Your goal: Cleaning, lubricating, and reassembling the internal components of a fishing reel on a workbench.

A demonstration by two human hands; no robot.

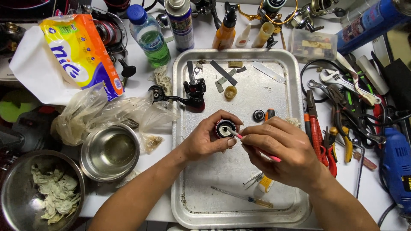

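Over a metal tray (291,72) my left hand (207,139) grips a small round black part (224,127) with a pale opening facing up. My right hand (280,152) holds a thin pink stick (271,156) whose white tip touches the opening of that part. A black reel body with its crank arm (188,95) lies at the tray's upper left edge. On the tray also lie a small tan cap (230,91), a black knob (258,115), grey strips (223,72) and a small screwdriver (244,197).
Two steel bowls sit left, one empty (109,152), one holding crumpled wipes (38,192). A tissue pack (79,51), water bottle (150,36), spray can (180,23) and orange bottle (224,32) stand behind. Pliers, wrenches and a blue drill (396,164) crowd the right.
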